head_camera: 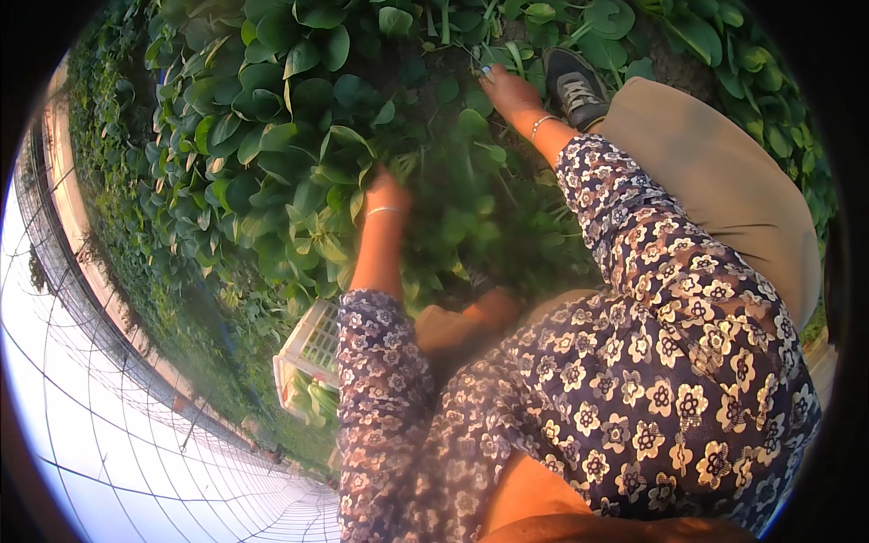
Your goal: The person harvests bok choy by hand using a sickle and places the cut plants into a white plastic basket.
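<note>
My left hand [388, 190] reaches in among a broad-leaved green plant [345, 155] at the edge of the dense crop. It is blurred, and leaves hide its fingers, so its grip cannot be made out. Farther out and to the right, my right hand [508, 91] is low over the ground beside cut or fallen leaves and pale stalks [516, 60]. Its fingers are bent, with a small pale bluish object [486, 71] at their tips; whether this is a tool, a ring or a nail is unclear. Both wrists wear thin bracelets.
A white plastic crate [305, 353] with greens inside stands left of my left sleeve. My dark sneaker [577, 88] is planted close to my right hand, below a bent knee in tan trousers [706, 183]. Leafy rows [231, 136] spread left; wire netting [136, 421] borders the field.
</note>
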A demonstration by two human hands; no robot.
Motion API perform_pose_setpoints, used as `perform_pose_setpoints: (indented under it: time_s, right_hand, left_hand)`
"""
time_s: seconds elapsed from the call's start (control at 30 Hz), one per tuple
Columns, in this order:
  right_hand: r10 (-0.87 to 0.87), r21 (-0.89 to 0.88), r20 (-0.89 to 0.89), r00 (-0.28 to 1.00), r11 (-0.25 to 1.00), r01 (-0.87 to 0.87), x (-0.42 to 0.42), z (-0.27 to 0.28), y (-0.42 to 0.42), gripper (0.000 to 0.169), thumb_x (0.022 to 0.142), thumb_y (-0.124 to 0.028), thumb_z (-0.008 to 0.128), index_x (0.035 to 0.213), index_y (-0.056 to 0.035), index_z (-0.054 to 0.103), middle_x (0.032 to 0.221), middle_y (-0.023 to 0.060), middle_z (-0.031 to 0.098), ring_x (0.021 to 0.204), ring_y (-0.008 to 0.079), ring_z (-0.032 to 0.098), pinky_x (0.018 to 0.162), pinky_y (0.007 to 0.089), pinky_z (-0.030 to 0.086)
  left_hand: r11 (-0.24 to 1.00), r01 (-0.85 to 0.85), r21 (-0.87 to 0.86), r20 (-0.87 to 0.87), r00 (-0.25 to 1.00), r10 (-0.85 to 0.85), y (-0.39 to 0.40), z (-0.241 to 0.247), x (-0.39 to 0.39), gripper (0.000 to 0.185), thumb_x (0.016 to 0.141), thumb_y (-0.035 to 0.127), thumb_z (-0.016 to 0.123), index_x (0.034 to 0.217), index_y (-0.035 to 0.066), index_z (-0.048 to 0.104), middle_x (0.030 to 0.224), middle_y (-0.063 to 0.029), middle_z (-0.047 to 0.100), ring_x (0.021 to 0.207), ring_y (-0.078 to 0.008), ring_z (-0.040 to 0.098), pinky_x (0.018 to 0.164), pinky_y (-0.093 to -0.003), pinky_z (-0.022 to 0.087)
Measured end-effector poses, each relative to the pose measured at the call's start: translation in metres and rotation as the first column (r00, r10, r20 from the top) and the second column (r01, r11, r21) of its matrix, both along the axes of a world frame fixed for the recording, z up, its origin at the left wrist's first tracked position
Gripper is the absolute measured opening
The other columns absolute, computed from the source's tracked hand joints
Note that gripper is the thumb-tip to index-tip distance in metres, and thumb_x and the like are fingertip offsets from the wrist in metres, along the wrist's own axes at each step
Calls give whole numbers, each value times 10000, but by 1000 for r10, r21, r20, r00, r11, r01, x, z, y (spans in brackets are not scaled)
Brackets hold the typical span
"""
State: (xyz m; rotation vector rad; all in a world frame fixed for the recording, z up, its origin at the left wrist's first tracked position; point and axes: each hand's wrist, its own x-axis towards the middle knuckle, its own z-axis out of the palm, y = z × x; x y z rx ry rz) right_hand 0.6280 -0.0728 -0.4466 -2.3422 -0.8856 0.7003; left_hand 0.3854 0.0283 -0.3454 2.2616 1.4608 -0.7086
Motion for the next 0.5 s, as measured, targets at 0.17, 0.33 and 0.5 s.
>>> perform_pose_setpoints:
  time_s: [0.17,0.33,0.5]
  right_hand:
    - [349,350,-161,923,895,-278,-82,-2,-20,338,857,-399,493,927,-72,449,797,176,620,699,397,577,597,473,449]
    - [298,163,-539,788,955,-249,-116,-10,-16,381,850,-368,507,968,-6,515,881,182,613,805,344,588,708,422,450]
    - [488,387,-396,778,857,-341,-127,-34,-28,413,858,-365,482,1000,19,525,767,170,590,610,299,579,599,387,461]
  left_hand:
    - [998,-53,-34,41,998,55,-2,-8,-8,806,657,28,548,1364,50,161,1013,-298,557,917,-435,558,810,-443,456]
    - [999,18,42,82,996,-21,-3,-16,-17,774,656,26,545,1353,46,208,1056,-297,544,980,-425,538,857,-427,437]
    - [998,-61,11,73,996,60,-5,-11,-12,763,658,27,549,1349,58,228,1071,-296,540,1001,-427,526,865,-431,431]
